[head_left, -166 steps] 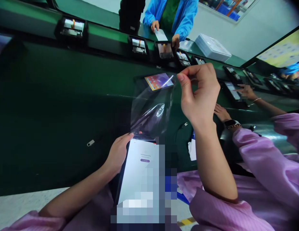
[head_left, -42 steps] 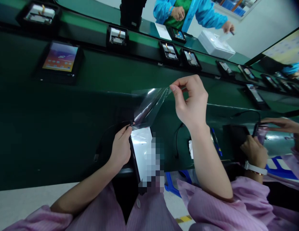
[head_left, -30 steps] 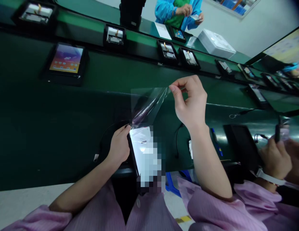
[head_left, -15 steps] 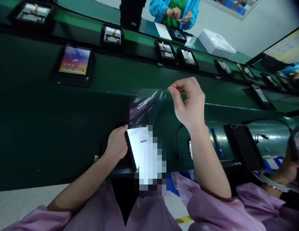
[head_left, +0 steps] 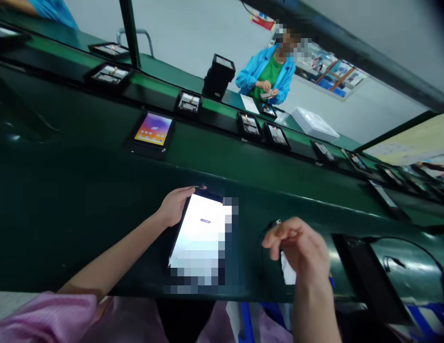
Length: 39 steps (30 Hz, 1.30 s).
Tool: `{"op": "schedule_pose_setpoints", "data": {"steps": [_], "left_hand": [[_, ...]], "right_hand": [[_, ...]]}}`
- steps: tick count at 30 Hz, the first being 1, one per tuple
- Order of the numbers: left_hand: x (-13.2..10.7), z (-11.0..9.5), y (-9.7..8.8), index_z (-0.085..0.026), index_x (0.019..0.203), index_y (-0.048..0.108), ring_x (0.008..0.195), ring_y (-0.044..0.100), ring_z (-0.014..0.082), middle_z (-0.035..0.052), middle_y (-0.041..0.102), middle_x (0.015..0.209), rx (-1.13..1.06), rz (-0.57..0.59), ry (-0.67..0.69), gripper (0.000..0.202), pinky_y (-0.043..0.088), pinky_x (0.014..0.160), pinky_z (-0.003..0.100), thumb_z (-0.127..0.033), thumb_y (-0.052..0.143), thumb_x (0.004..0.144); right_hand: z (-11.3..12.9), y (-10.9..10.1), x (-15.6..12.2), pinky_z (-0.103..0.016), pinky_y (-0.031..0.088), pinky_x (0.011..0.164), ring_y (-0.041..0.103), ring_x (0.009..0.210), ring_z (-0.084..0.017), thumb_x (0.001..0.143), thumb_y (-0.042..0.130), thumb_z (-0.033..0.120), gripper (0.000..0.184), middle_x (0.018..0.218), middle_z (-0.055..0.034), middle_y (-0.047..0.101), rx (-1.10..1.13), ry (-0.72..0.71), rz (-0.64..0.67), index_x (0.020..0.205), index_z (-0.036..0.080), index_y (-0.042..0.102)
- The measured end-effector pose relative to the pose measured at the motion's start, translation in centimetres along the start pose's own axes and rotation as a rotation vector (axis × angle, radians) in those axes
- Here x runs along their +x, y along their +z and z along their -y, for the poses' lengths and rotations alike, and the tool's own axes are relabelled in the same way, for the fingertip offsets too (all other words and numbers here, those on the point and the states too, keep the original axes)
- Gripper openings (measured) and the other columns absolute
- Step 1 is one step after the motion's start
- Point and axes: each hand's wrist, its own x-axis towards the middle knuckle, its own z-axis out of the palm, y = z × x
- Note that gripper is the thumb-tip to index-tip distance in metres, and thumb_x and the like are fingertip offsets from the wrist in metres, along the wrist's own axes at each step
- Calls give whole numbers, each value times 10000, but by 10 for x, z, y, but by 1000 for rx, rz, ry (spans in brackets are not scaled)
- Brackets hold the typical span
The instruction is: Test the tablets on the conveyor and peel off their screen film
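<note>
Beyond the left fingers, up the green belt (head_left: 82,157), a lit tablet with an orange and purple screen (head_left: 153,129) lies flat in its black tray, well apart from them. The left hand (head_left: 175,205) grips the upper left edge of a white-screened tablet (head_left: 202,228): its thumb lies along the top edge and the other fingers wrap round the side, so it is closed on the device. The tablet sits tilted at the near edge of the bench, just to the right of those fingers, and its lower part is blurred out. Farther right, the right hand (head_left: 298,247) hovers above the bench, apart from the tablet, its fingers curled loosely inward with the tips drawn close together; motion blur hides whether they pinch anything. Just beyond its fingertips lies a black cable end (head_left: 273,224), and a scrap of white cloth or paper (head_left: 288,274) shows under the palm. To the right of the hand rests a dark flat tray (head_left: 368,271). Far up the line a person in a blue coat (head_left: 268,76) stands, handling something small
</note>
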Motion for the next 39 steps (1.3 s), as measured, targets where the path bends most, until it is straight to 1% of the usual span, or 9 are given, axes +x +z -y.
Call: {"op": "schedule_pose_setpoints", "data": {"steps": [2, 5, 12, 17, 20, 25, 28, 32, 39], "left_hand": [[2, -2, -5, -80, 1051, 639, 900, 620, 228, 143, 639, 1000, -8, -1, 19, 347, 517, 761, 268, -288, 623, 774], [6, 2, -13, -107, 1050, 645, 898, 616, 213, 124, 643, 1002, -33, -7, 26, 365, 509, 766, 260, -320, 657, 754], [10, 12, -23, -130, 1047, 649, 916, 608, 217, 109, 637, 1038, -60, -44, 65, 414, 491, 761, 254, -383, 697, 722], [5, 15, -16, -132, 1063, 635, 947, 603, 227, 109, 635, 1044, -53, -47, 120, 462, 475, 850, 294, -438, 689, 720], [2, 18, -14, -157, 1112, 610, 942, 595, 218, 94, 629, 1062, 94, -106, 229, 517, 466, 830, 282, -498, 662, 728], [5, 17, -19, -188, 1162, 587, 1117, 504, 182, 39, 525, 1261, 210, -184, 349, 502, 425, 875, 202, -457, 651, 743], [6, 14, -23, -155, 1172, 574, 935, 558, 168, 62, 597, 1127, 179, -188, 306, 548, 450, 741, 201, -469, 656, 730], [0, 17, -23, -169, 1193, 558, 631, 491, 107, 37, 613, 793, 198, -84, 252, 533, 365, 559, 183, -487, 614, 769], [-3, 23, -21, -185, 1148, 588, 538, 430, 93, 2, 506, 597, 142, -51, 190, 495, 299, 511, 177, -485, 624, 756]], "right_hand": [[-12, 24, -9, -288, 487, 711, 603, 862, -149, 949, 368, 204, 144, 925, -59, 643, -281, -97, -45, 965, 181, 509], [-34, 60, -22, -383, 371, 960, 468, 1156, -194, 848, 436, 93, 150, 1098, -46, 613, -665, -259, 195, 970, 162, 490], [-77, 103, -47, -406, 212, 1100, 411, 1243, -232, 859, 430, 174, 120, 1141, -5, 612, -941, -518, 348, 821, 141, 539], [-61, 80, 0, -424, 256, 1070, 441, 1206, -218, 803, 433, 99, 225, 1133, -19, 610, -900, -415, 190, 993, 182, 521], [-58, 64, 68, -396, 368, 970, 484, 1125, -209, 899, 442, 221, 256, 1157, -92, 573, -791, -103, -62, 1127, 169, 545], [-80, 63, 158, -226, 451, 609, 579, 672, -128, 856, 543, 322, 228, 777, -32, 647, -552, 218, 238, 863, 135, 674], [-89, 75, 172, -165, 426, 563, 542, 603, -78, 840, 563, 235, 180, 667, 0, 608, -477, 233, 261, 750, 112, 658], [-79, 74, 178, -173, 472, 556, 539, 634, -69, 936, 421, 255, 225, 753, -24, 545, -374, 209, 40, 904, 78, 555], [-18, 13, 174, -194, 536, 488, 506, 614, -90, 872, 484, 409, 308, 734, -11, 459, -330, 64, -412, 962, 117, 518]]}}
